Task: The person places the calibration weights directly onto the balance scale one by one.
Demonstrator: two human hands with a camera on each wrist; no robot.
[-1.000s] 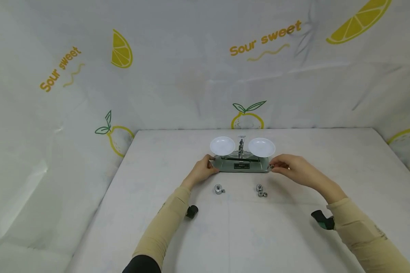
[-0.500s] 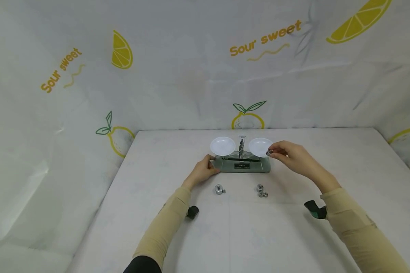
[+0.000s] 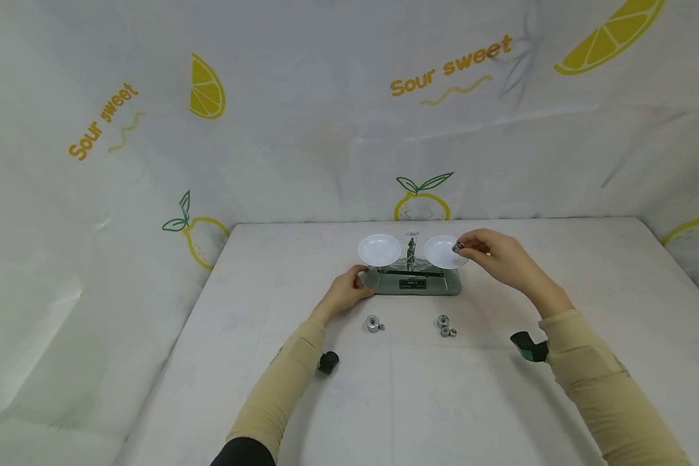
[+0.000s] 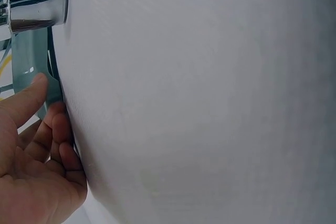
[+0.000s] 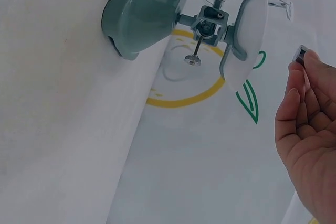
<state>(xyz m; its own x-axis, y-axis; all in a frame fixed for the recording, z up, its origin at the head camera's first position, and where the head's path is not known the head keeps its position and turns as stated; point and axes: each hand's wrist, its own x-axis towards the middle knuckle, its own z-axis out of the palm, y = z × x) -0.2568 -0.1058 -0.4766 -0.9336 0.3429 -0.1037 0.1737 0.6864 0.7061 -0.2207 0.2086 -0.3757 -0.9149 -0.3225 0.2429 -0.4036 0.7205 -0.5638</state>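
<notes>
A balance scale [image 3: 378, 282] with a grey-green base stands towards the back of the table. It has a white left pan [image 3: 380, 250] and a white right pan [image 3: 439, 251]. My left hand [image 3: 342, 291] grips the left end of the base, thumb on one side and fingers on the other in the left wrist view. Between thumb and fingertips, my right hand [image 3: 498, 257] pinches a small metal weight [image 5: 300, 54]. In the right wrist view that weight is held apart from the pan [image 5: 251, 32], above its level.
In front of the scale, a larger cylindrical weight [image 3: 373, 323] lies with a tiny one beside it. Several small weights [image 3: 444, 323] form a group further right. Behind the white table [image 3: 268, 285] hangs a backdrop [image 3: 303, 129] printed with lemons.
My right hand has lifted the weight from beside the base's right end, up and slightly left to over the right pan. My left hand stays on the base.
</notes>
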